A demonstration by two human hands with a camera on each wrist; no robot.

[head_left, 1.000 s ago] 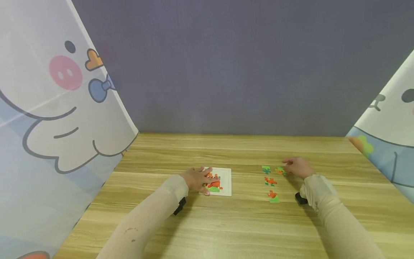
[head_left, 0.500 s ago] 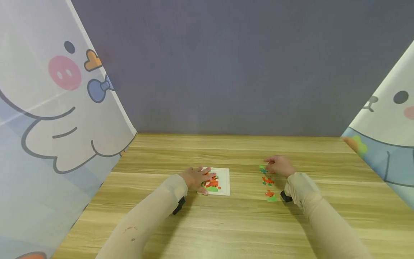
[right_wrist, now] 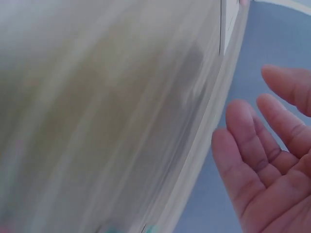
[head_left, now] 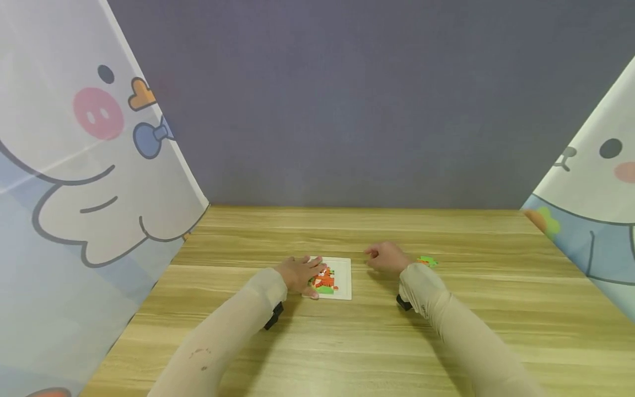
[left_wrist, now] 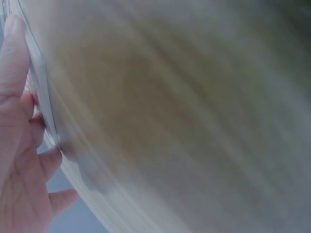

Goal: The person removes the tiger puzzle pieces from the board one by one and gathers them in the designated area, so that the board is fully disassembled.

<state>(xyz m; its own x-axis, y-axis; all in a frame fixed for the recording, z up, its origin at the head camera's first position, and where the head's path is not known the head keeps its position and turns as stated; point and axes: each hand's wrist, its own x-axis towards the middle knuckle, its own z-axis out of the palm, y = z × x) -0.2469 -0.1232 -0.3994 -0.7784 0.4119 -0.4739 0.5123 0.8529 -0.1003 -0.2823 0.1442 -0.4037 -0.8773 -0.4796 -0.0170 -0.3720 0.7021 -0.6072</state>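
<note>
My left hand [head_left: 300, 275] rests with spread fingers on the left part of a white puzzle tray [head_left: 345, 279]. Inside the tray, partly under those fingers, lie joined jigsaw pieces [head_left: 324, 283] with an orange striped animal on green. In the left wrist view, the fingertips [left_wrist: 54, 160] lie along the tray's edge. To the right of the tray, my right hand [head_left: 389, 257] is above the table, its fingers loosely bent. The right wrist view shows nothing between that hand's thumb and fingers [right_wrist: 243, 121]. A loose green and orange jigsaw piece [head_left: 428, 261] lies beyond the right sleeve.
Both hands work over a wood-grain table [head_left: 317, 347]. A grey wall panel [head_left: 317, 110] stands behind it, with cartoon-printed curtains [head_left: 124, 193] at both sides. The right forearm [head_left: 446, 309] covers the spot where other loose pieces lay.
My right hand has moved left from the loose pieces toward the tray. The green and orange piece it covered shows again; the other loose pieces are now hidden. The left hand has stayed put.
</note>
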